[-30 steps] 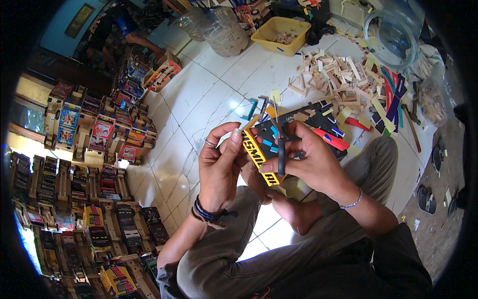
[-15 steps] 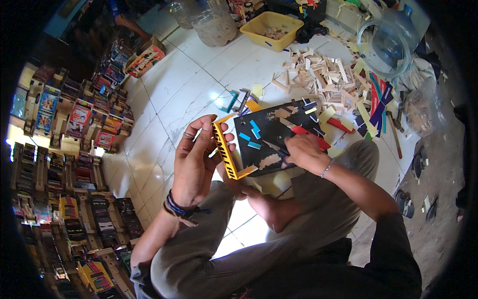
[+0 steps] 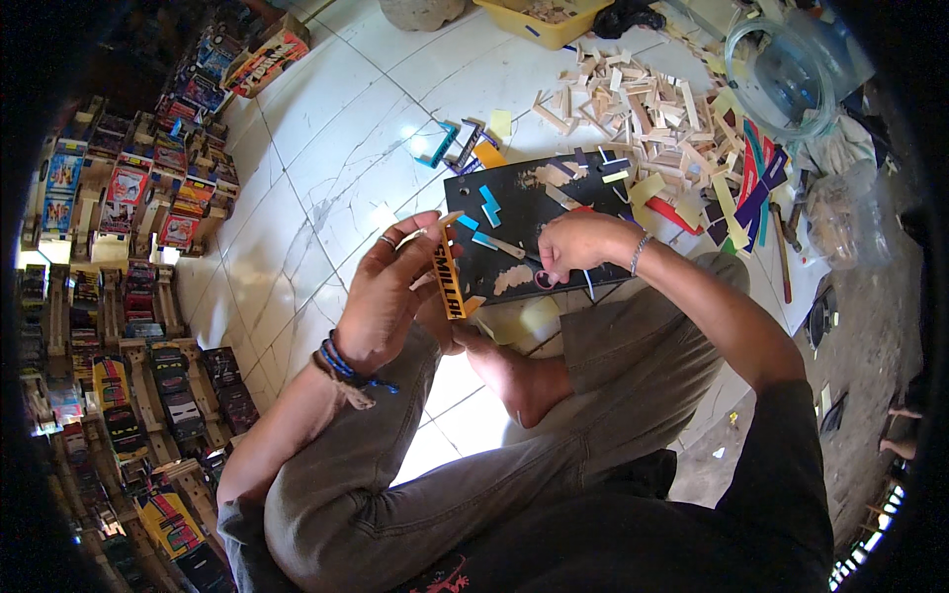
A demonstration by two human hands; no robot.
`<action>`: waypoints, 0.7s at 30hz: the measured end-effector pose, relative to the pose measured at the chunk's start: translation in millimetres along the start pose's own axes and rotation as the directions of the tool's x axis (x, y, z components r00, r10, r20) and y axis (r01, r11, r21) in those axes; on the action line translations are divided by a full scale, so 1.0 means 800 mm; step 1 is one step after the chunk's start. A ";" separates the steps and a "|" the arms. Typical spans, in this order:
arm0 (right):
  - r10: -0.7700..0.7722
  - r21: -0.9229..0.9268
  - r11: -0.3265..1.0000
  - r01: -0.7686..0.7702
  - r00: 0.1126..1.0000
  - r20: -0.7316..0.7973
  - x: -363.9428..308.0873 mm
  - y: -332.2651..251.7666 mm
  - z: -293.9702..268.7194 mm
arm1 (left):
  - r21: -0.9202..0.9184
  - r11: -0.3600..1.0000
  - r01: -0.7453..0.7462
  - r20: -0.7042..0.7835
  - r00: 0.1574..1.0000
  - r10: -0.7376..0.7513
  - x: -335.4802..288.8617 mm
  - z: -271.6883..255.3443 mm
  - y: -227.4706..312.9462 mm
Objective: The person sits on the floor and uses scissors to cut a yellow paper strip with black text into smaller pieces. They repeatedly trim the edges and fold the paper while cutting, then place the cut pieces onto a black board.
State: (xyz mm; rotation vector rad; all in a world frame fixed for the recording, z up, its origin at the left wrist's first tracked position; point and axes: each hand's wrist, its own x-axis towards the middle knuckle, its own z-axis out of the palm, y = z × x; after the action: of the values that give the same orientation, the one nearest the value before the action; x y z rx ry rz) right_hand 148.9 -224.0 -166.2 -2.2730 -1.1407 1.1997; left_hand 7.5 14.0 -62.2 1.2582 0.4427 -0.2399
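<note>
My left hand [image 3: 388, 287] pinches a narrow yellow frame piece [image 3: 448, 280] with black lettering and short arms at its ends, held upright at the board's left edge. Over the black board [image 3: 514, 203], my right hand [image 3: 583, 245] is closed on the handles of a pair of scissors [image 3: 509, 247]. One pinkish handle loop shows below the fingers, and the blades point left, low over the board. Small blue strips [image 3: 489, 206] lie near the blades. A red piece is mostly hidden behind my right hand.
Beyond the board are a teal frame piece [image 3: 436, 145] and a heap of wood offcuts [image 3: 652, 109]. Coloured strips [image 3: 756, 198] and a hammer [image 3: 782, 252] lie to the right. Rows of toy trucks [image 3: 119, 395] stand at left. A yellow basin [image 3: 544, 25] is at the back.
The view has shifted, so the scene sits higher in the picture. My right hand has closed round the scissors' handles. The yellow piece has turned, showing its lettered side more narrowly.
</note>
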 end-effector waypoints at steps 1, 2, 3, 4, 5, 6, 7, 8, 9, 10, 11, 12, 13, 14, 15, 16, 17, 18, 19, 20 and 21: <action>0.010 -0.028 1.000 -0.012 0.998 -0.064 -0.003 -0.002 0.003 | -0.007 0.999 0.039 -0.049 0.998 -0.039 0.008 -0.002 -0.010; 0.030 -0.060 0.997 -0.038 0.991 -0.129 -0.008 -0.005 0.010 | -0.008 0.997 0.081 -0.068 0.994 -0.081 0.014 -0.005 -0.019; 0.034 -0.093 0.994 -0.053 0.980 -0.197 -0.014 -0.008 0.019 | -0.010 0.994 0.112 -0.075 0.991 -0.113 0.019 -0.007 -0.028; 0.022 -0.165 0.983 -0.077 0.949 -0.315 -0.020 -0.013 0.031 | -0.012 0.990 0.139 -0.080 0.987 -0.139 0.024 -0.012 -0.035; 0.007 -0.126 0.990 -0.058 0.930 -0.369 -0.028 -0.016 0.038 | -0.040 0.988 0.148 -0.065 0.987 -0.150 0.027 -0.011 -0.045; 0.011 -0.097 0.994 -0.055 0.916 -0.402 -0.034 -0.018 0.043 | 0.027 0.985 0.172 0.111 0.978 -0.174 0.032 -0.018 -0.047; -0.024 -0.042 0.999 0.006 0.901 -0.433 -0.039 -0.022 0.046 | 0.062 0.981 0.186 0.041 0.981 -0.189 0.036 -0.018 -0.055; -0.033 0.027 0.998 0.051 0.893 -0.449 -0.045 -0.025 0.046 | 0.093 0.974 0.208 -0.031 0.978 -0.206 0.040 -0.018 -0.063; -0.026 0.082 0.994 0.072 0.887 -0.460 -0.048 -0.027 0.043 | 0.119 0.974 0.192 0.029 0.980 -0.197 0.047 -0.022 -0.065; 0.027 0.159 0.986 0.049 0.898 -0.439 -0.053 -0.029 0.038 | 0.155 0.969 0.194 0.042 0.978 -0.203 0.056 -0.025 -0.069; 0.068 0.213 0.977 0.026 0.903 -0.424 -0.055 -0.031 0.030 | 0.192 0.961 0.199 0.053 0.976 -0.212 0.065 -0.027 -0.074; 0.063 0.208 0.977 0.049 0.863 -0.502 -0.052 -0.030 0.018 | 0.217 0.961 0.169 0.081 0.978 -0.191 0.075 -0.029 -0.079; 0.106 0.220 0.975 0.018 0.834 -0.541 -0.051 -0.027 0.007 | 0.199 0.970 0.141 0.096 0.982 -0.163 0.085 -0.031 -0.085; 0.151 0.242 0.970 -0.010 0.806 -0.572 -0.048 -0.024 -0.003 | 0.250 0.963 0.100 0.087 0.988 -0.125 0.094 -0.032 -0.092; 0.117 0.226 0.973 0.050 0.736 -0.666 -0.035 -0.018 -0.015 | 0.318 0.946 0.069 0.071 0.993 -0.097 0.104 -0.032 -0.098; 0.059 0.176 0.978 0.108 0.669 -0.741 -0.018 -0.008 -0.029 | 0.435 0.897 0.084 0.023 0.994 -0.104 0.113 -0.033 -0.104; 0.037 0.146 0.982 0.120 0.636 -0.771 0.002 0.004 -0.043 | 0.425 0.904 0.044 0.032 0.997 -0.064 0.119 -0.033 -0.110; 0.022 0.143 0.979 0.147 0.616 -0.788 0.027 0.019 -0.056 | 0.432 0.900 -0.047 0.078 0.997 0.015 0.124 -0.034 -0.114; 0.056 0.134 0.988 0.075 0.638 -0.768 0.055 0.033 -0.066 | 0.485 0.869 -0.101 0.093 0.994 0.063 0.127 -0.035 -0.117; 0.002 0.081 0.992 0.097 0.629 -0.777 0.087 0.047 -0.074 | 0.581 0.808 -0.098 0.071 0.995 0.070 0.129 -0.036 -0.118; 0.118 0.107 0.993 -0.058 0.685 -0.719 0.119 0.060 -0.078 | 0.645 0.746 -0.163 0.075 0.986 0.150 0.126 -0.037 -0.119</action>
State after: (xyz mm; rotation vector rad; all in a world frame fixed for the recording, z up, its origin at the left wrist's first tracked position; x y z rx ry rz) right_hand 253.8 -175.9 -209.6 -2.3945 -0.6523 0.2489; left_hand 53.1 20.2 -196.3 1.9743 0.2306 -0.2727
